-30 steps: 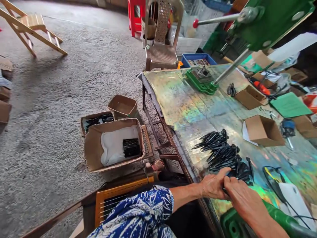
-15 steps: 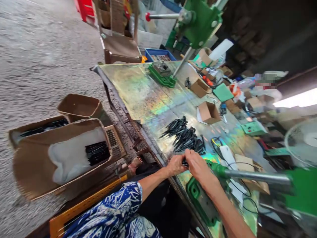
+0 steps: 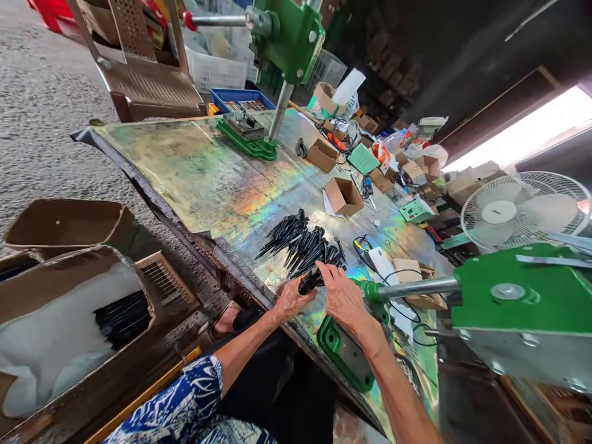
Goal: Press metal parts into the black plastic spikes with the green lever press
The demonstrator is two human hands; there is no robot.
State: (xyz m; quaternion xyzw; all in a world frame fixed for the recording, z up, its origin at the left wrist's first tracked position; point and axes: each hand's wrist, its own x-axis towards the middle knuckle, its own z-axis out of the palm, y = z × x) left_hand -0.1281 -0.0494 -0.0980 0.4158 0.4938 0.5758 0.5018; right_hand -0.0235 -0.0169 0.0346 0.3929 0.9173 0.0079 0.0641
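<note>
My left hand (image 3: 292, 300) is wrapped round a bunch of black pointed pieces (image 3: 309, 282) at the near edge of the table. Against the right side of that bunch is my right hand (image 3: 341, 295), fingers bent over its top; whether it grips any piece is hard to make out. Just beyond both hands lies a pile of similar black pieces (image 3: 303, 243) on the shiny table (image 3: 198, 179). The green base (image 3: 346, 351) of a press stands under my right forearm.
Lower left, an open carton (image 3: 69, 271) holds a plastic bag and black pieces (image 3: 123, 317). Another green press (image 3: 250, 132) stands at the far side. A small open box (image 3: 343, 196), cables and a white fan (image 3: 502, 211) are to the right.
The view has swung right, so the table and pile appear further left. My hands have parted slightly, and the black bunch in my left hand shows more clearly; my right fingers have lifted and spread somewhat.
</note>
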